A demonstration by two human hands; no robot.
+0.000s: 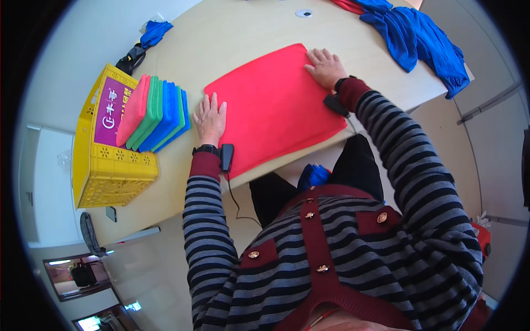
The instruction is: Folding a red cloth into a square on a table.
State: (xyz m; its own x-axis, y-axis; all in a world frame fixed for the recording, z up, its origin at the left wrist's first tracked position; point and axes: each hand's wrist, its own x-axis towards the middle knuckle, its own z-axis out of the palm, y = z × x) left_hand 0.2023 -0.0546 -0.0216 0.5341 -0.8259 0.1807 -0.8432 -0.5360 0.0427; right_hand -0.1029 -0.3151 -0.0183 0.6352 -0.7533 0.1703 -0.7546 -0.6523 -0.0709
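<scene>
Has a smooth red cloth laid flat on the pale surface, directly in front of the body, its near edge close to the front edge of the surface. Rests the left hand palm-down at the left edge of the red cloth, fingers straight and slightly spread. Rests the right hand at the far right edge of the same cloth, also palm-down, fingers extended and a little apart. Wears a small black device on the left wrist, with a thin cable trailing down, and a similar one on the right wrist.

To the left, shows a yellow plastic crate with flower-shaped cutouts in the wall and a purple panel on the side toward the cloth. Cannot make out the contents of the crate from this angle. Just beside the crate, partly covering the purple panel, shows a neat stack of folded cloths: red on top, then layers of green and blue.

Near the crate's lower corner, shows a small dark rectangular device. Beyond the crate, shows a black strap and a small crumpled blue cloth. At the far right, shows a loose heap of blue fabric, draped partly over the edge of the surface.
</scene>
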